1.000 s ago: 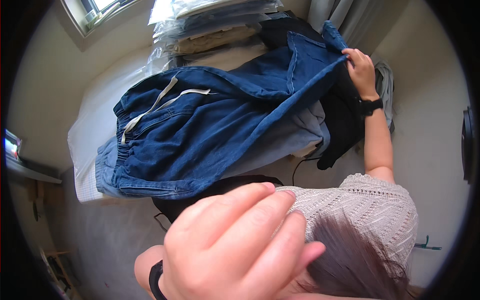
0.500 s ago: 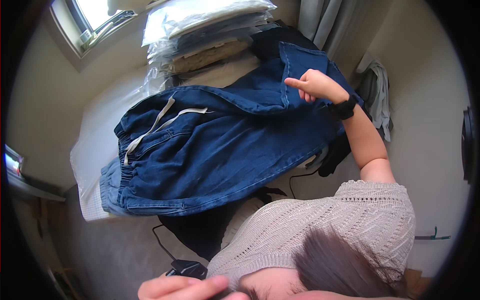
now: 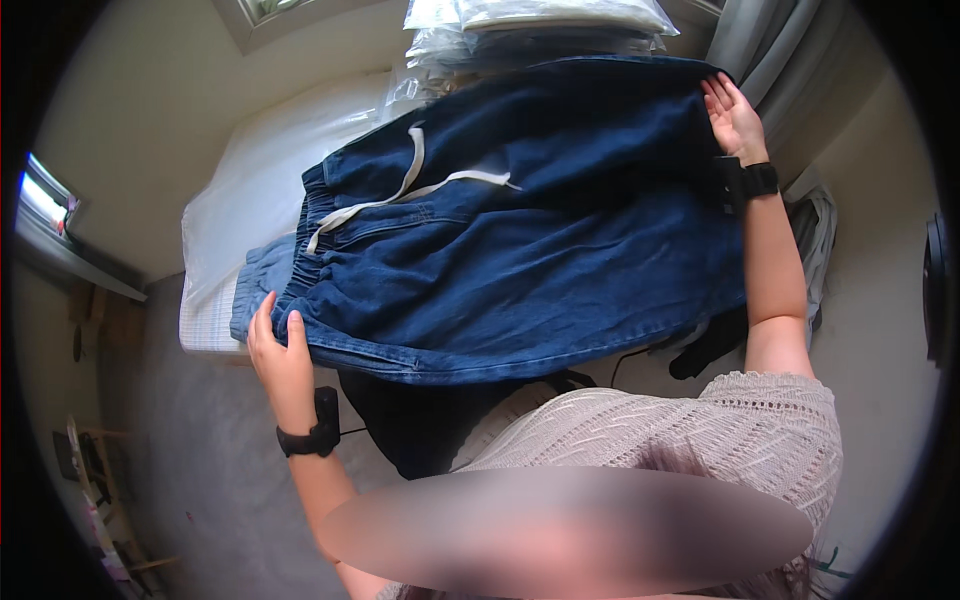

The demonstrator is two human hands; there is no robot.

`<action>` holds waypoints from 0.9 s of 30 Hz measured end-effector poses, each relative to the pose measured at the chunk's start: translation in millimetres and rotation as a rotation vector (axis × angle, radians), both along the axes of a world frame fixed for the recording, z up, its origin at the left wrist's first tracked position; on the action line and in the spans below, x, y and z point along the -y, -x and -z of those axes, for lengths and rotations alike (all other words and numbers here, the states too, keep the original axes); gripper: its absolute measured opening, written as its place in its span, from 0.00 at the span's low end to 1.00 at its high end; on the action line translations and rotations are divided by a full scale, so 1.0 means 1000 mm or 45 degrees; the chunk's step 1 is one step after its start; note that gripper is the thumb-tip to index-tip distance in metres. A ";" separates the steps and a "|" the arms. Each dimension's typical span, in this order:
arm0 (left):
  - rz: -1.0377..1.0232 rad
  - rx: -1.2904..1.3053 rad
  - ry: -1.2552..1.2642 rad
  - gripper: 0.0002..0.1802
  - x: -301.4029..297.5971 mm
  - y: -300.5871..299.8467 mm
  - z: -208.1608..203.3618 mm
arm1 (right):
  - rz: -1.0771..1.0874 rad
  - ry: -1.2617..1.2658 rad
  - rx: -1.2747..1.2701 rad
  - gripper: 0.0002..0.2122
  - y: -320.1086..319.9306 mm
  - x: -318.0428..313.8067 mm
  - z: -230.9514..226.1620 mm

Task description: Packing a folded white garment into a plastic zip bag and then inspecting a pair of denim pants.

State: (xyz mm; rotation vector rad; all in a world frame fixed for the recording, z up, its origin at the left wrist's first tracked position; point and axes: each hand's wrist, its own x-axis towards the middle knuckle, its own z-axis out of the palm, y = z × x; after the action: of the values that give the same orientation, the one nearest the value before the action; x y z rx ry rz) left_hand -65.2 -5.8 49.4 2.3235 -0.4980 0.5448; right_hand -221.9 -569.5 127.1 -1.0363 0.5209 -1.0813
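Dark blue denim trousers [image 3: 530, 240] lie spread sideways in front of me, with the elastic waistband [image 3: 308, 235] toward the left and white drawstrings [image 3: 380, 202] on top. My left hand [image 3: 280, 345] touches the near corner of the waistband, its thumb and fingers apart. At the far right corner of the trousers, my right hand [image 3: 735, 118] rests with its fingers stretched out over the cloth edge. Both wrists carry black bands. A lighter blue denim piece [image 3: 258, 280] shows from beneath the waistband.
Clear plastic bags of folded clothes [image 3: 540, 30] are stacked behind the trousers. A clear plastic sheet [image 3: 270, 165] covers the surface at the left. Grey curtains [image 3: 775, 45] hang at the far right, above a pale cloth [image 3: 815, 235]. Dark cloth [image 3: 400, 430] hangs below the near edge.
My left hand has come from the lower edge up to the waistband. My right hand has moved farther out to the trousers' far corner, and the raised flap there now lies spread.
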 end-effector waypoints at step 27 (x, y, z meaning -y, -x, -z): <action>-0.284 -0.354 -0.010 0.30 -0.007 -0.026 0.019 | -1.888 0.038 -0.435 0.05 -0.099 -0.261 0.113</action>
State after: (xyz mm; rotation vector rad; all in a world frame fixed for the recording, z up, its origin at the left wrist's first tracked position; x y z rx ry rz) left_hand -39.1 0.8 30.8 2.4273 -0.1105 0.3129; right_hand -123.3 -308.4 14.3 -1.2458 -0.0887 0.4060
